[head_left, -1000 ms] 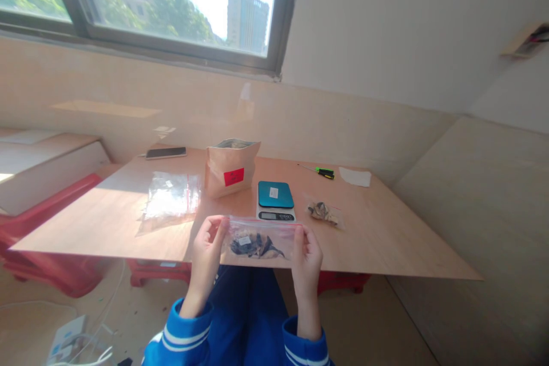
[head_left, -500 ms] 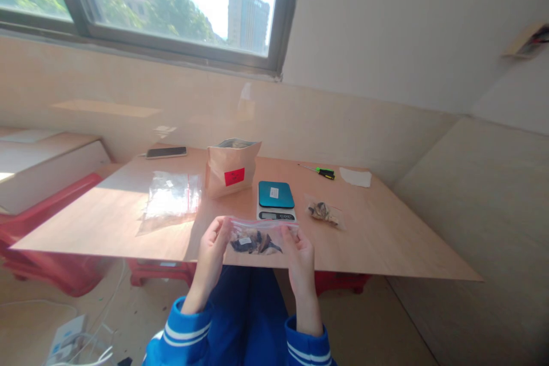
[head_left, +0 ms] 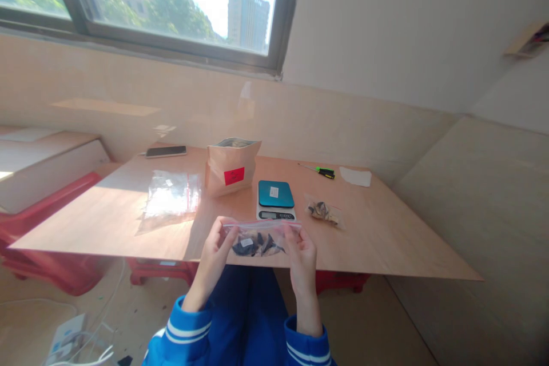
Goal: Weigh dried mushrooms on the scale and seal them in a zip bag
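Note:
I hold a small clear zip bag with a red seal strip and dark dried pieces inside, just above the near edge of the wooden table. My left hand pinches its left top corner. My right hand pinches its right top corner. Both hands are closed on the bag. Right behind it stands a small scale with a teal platform.
A brown paper pouch with a red label stands open behind the scale. Empty zip bags lie to the left, a filled small bag to the right. A phone, a green-handled tool and white paper lie at the back.
My hands have drawn closer together along the top of the bag, and the bag has bunched up and narrowed between them.

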Available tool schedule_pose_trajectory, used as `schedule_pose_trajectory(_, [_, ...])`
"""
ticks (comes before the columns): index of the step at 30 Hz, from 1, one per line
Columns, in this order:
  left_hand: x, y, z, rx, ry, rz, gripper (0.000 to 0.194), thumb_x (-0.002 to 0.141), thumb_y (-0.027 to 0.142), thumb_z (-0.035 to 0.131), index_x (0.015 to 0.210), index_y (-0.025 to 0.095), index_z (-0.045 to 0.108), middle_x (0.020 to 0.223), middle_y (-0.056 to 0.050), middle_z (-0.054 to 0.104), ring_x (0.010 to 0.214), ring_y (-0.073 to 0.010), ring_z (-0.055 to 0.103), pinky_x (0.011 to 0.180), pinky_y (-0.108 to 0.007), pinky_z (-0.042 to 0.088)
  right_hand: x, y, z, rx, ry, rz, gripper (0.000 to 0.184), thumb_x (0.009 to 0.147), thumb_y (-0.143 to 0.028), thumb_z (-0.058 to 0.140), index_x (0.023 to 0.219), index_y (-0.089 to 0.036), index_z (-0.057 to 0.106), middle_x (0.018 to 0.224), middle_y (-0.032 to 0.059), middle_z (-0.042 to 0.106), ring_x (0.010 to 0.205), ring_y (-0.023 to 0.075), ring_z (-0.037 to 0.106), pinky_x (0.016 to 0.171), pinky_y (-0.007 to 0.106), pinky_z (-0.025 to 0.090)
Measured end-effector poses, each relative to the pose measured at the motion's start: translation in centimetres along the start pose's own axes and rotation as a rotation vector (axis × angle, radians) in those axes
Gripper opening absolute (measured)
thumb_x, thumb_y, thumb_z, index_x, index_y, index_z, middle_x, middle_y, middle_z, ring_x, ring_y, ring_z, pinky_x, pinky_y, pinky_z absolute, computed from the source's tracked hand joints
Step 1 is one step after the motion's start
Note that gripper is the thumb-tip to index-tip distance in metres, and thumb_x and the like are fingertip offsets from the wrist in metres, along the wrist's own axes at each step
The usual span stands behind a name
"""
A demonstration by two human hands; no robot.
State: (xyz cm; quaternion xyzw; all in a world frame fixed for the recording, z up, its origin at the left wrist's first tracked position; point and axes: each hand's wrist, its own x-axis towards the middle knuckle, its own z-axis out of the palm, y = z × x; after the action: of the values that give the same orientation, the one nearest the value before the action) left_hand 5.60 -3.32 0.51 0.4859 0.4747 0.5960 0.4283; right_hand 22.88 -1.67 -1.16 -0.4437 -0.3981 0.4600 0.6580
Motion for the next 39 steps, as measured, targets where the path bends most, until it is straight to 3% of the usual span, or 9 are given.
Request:
schedule_pose_trajectory(8, [0.1,0.2,-0.2,-0.069,0.038,-0.023,0.022,0.081,0.04,0.063,0.08,0.019,0.055,0.07,0.004,0.058,0.071,-0.0116,0.057,0.067,-0.021,0.044,-0.3,-0.8,-0.2,-0.14,0.008,-0.043,0.028,0.08,-0.043,0.066,0.08,-0.016,0.072,0.08,0.0058,0.074,0.075,0.0158,0.066,0.07,0.025,0.051])
schedule_pose_trajectory(19, [-0.1,0.5,0.1,-0.108,0.092,-0.024,0.022,0.08,0.039,0.064,0.08,0.019,0.056,0.072,0.002,0.062,0.073,-0.0138,0.06,0.069,-0.023,0.046,-0.5,-0.5,0.2,-0.046,0.089,-0.015,0.03,0.074,-0.043,0.072,0.083,-0.014,0.07,0.079,0.0068,0.074,0.075,0.0186,0.069,0.072,0.03,0.055])
schedule_pose_trajectory(25, [-0.3,-0.2,0.5,-0.151,0.033,-0.009,0.017,0.087,0.037,0.056,0.087,0.02,0.054,0.073,0.002,0.057,0.071,-0.0135,0.056,0.069,-0.024,0.044,-0.6,-0.6,0.3,0.025,-0.094,-0.005,0.03,0.077,-0.041,0.069,0.096,-0.017,0.067,0.092,0.0069,0.074,0.087,0.0199,0.069,0.084,0.035,0.054])
schedule_pose_trajectory(28, [-0.4,-0.6,0.4,-0.154,-0.002,0.014,0.016,0.086,0.036,0.056,0.089,0.021,0.054,0.077,0.002,0.055,0.072,-0.0138,0.054,0.067,-0.024,0.043,-0.6,-0.8,0.6,-0.042,-0.182,0.009,0.033,0.076,-0.038,0.072,0.101,-0.018,0.068,0.093,0.0073,0.074,0.088,0.0206,0.069,0.087,0.037,0.054])
schedule_pose_trajectory(32, [-0.3,-0.5,0.1,-0.091,-0.074,0.032,0.017,0.084,0.037,0.059,0.086,0.02,0.056,0.081,0.001,0.054,0.076,-0.0142,0.054,0.069,-0.024,0.043,-0.5,-1.0,0.9,-0.116,-0.167,0.035,0.025,0.075,-0.039,0.072,0.086,-0.016,0.073,0.087,0.0077,0.075,0.084,0.0216,0.07,0.084,0.036,0.055])
schedule_pose_trajectory(39, [0.0,-0.1,-0.2,-0.021,-0.066,0.026,0.019,0.083,0.038,0.062,0.082,0.019,0.057,0.076,0.002,0.054,0.072,-0.0129,0.053,0.067,-0.023,0.042,-0.6,-1.0,0.7,-0.067,-0.183,0.082,0.026,0.075,-0.04,0.072,0.088,-0.017,0.075,0.089,0.0073,0.076,0.084,0.022,0.071,0.082,0.036,0.056])
